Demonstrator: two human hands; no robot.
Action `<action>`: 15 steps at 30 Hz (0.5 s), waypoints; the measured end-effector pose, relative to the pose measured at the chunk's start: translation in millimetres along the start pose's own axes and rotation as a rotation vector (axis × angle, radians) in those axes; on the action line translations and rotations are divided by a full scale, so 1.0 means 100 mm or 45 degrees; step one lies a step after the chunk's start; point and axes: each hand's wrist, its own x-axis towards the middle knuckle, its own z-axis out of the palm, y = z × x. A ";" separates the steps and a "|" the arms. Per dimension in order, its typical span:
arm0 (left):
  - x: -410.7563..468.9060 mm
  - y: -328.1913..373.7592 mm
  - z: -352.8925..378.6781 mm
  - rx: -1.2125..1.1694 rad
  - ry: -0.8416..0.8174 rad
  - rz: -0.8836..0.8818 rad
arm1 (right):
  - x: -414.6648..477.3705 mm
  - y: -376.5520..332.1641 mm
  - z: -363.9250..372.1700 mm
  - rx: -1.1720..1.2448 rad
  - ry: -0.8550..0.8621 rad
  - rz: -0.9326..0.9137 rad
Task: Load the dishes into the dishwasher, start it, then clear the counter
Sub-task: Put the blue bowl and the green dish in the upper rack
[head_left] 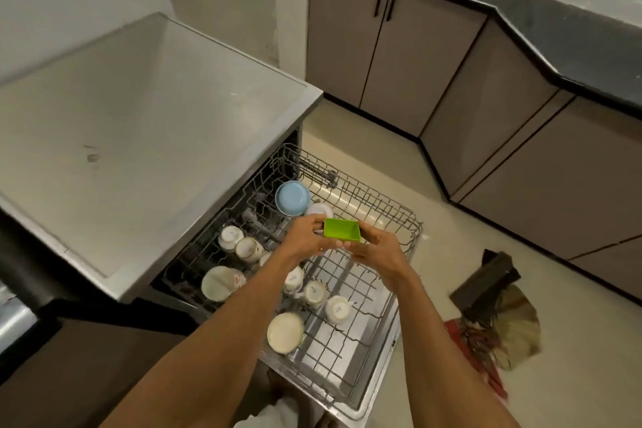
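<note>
Left hand (305, 236) and right hand (378, 254) hold one green dish (342, 229) over one rack (410, 219).

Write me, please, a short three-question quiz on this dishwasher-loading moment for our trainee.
1. Which hands hold the green dish? A: left only. B: right only. C: both.
2. True or false: the rack is pulled out.
3. Fill in: the bowl leaning at the rack's far left is ___.
Key: 1 C, the left hand and right hand together; 2 true; 3 blue.
</note>
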 end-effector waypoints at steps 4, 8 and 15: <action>0.28 -0.16 0.12 -0.002 -0.089 -0.086 | 0.12 0.20 0.03 0.134 0.161 0.111; 0.50 -0.33 0.35 -0.006 -0.110 -0.215 | 0.26 0.43 0.07 0.207 0.333 0.141; 0.91 -0.59 0.54 -0.113 0.136 -0.317 | 0.62 0.73 0.12 0.114 0.479 0.083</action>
